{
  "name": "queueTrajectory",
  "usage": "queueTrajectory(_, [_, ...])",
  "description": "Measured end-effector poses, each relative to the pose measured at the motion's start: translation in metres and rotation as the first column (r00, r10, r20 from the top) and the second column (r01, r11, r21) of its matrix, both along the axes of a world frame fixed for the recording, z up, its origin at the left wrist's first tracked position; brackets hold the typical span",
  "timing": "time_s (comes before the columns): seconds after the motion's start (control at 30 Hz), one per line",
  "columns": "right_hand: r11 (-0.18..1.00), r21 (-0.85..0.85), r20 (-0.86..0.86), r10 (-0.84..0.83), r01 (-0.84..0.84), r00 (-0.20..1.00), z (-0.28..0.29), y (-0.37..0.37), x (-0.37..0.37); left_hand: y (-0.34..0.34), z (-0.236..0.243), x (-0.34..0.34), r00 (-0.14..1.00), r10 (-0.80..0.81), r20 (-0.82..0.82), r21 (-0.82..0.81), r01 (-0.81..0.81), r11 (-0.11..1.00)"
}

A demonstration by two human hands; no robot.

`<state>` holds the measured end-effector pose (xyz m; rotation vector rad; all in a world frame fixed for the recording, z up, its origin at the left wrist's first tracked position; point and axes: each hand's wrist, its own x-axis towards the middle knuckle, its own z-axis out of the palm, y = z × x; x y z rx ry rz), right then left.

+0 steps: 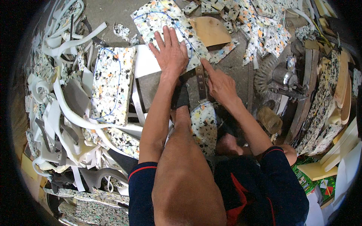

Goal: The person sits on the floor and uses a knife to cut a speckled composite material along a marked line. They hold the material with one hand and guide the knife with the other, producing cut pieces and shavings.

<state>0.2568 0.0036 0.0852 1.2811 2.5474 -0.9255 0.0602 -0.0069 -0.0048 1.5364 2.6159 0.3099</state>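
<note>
My left hand lies flat with fingers spread on a speckled foam slab, white with black, orange and blue flecks, marked with a curved blue line. At the slab's right edge is my right hand, its index finger stretched toward the foam and the others curled. A thin dark line runs from that fingertip along the slab; whether it is a blade or a cut I cannot tell. White sheet material shows beneath the slab. Left of my forearm lies another speckled foam block with a blue outline.
White and grey foam offcuts pile up on the left. Speckled scraps and a tan curved piece lie beyond. On the right are a metal machine part with a coil and stacked foam. My bare leg is between my arms.
</note>
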Motion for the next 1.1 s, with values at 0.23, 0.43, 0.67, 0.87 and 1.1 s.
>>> queueTrajectory(0.23, [0.996,0.082,-0.011,-0.039,0.039,0.999,-0.013,0.013,-0.032,0.002,-0.001,0.002,0.996,-0.009,-0.089,0.036,0.012,0.999])
queueTrajectory(0.43, [0.994,0.102,0.063,0.028,-0.034,0.998,-0.004,-0.011,0.011,-0.002,0.0,0.001,0.999,0.009,-0.048,0.011,-0.009,1.0])
queueTrajectory(0.67, [0.998,0.055,-0.039,-0.029,0.032,0.999,-0.007,-0.013,0.011,-0.001,-0.006,0.0,0.999,0.002,-0.053,0.034,0.0,0.999])
queueTrajectory(0.87, [0.992,0.129,0.0,0.002,-0.002,1.0,-0.02,-0.01,0.007,-0.001,-0.006,0.001,0.996,0.011,-0.09,0.045,-0.007,0.999])
queueTrajectory(1.1, [0.998,0.041,0.032,-0.045,0.044,0.998,-0.022,-0.059,0.077,0.0,-0.004,-0.001,0.999,0.031,0.014,0.021,-0.031,0.999])
